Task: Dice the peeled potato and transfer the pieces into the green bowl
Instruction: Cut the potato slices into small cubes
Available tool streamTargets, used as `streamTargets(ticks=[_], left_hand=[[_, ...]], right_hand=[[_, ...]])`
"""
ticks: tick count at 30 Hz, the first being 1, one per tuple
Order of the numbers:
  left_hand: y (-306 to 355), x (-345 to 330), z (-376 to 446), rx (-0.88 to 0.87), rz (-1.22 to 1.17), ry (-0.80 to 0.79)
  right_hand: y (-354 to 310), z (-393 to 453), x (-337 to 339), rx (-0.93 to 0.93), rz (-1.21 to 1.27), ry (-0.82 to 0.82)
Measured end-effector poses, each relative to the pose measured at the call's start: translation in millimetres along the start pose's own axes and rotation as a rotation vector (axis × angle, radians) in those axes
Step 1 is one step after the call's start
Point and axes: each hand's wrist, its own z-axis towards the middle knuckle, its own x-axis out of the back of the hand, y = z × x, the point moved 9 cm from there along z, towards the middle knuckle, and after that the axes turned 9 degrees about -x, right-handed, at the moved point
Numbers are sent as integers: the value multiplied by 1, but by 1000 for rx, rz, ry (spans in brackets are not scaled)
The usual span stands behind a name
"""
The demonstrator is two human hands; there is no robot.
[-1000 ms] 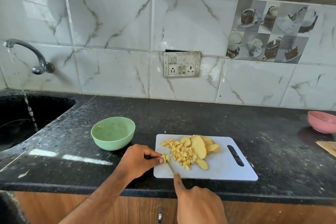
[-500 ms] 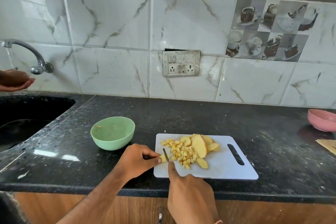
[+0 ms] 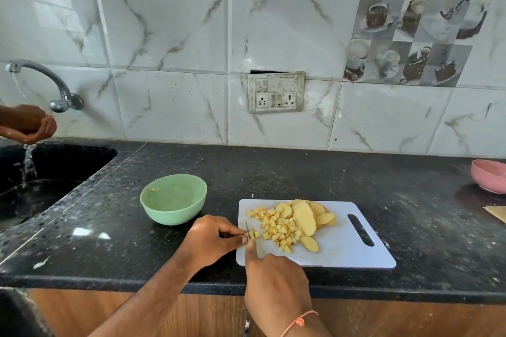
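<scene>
A white cutting board (image 3: 342, 249) lies on the black counter. On it are a heap of small diced potato pieces (image 3: 276, 226) and several yellow potato slices (image 3: 305, 216) leaning together. At the board's left edge my left hand (image 3: 208, 238) pinches a small potato strip (image 3: 253, 234). My right hand (image 3: 273, 276) grips a knife (image 3: 247, 228) with the forefinger along the blade, and the blade cuts into that strip. The green bowl (image 3: 174, 200) stands to the left of the board with one or two potato bits inside.
A black sink (image 3: 41, 178) is at the left under a running tap (image 3: 41, 79), where another person's hands (image 3: 27, 123) are held in the water. A pink bowl (image 3: 490, 175) and a wooden board corner (image 3: 497, 212) sit at the far right. The counter's front edge lies just below the board.
My right hand has moved forward with the knife, from the board's near edge up to the strip held by my left hand. Another person's hands came under the tap.
</scene>
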Motion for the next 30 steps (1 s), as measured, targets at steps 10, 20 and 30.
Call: streamTargets(ticks=[10, 20, 30], left_hand=[[-2, 0, -2, 51, 41, -4], [-2, 5, -6, 105, 19, 56], [2, 4, -6, 69, 43, 19]], right_hand=[[19, -30, -27, 5, -73, -297], [42, -29, -14, -94, 110, -220], [23, -19, 0, -44, 96, -79]])
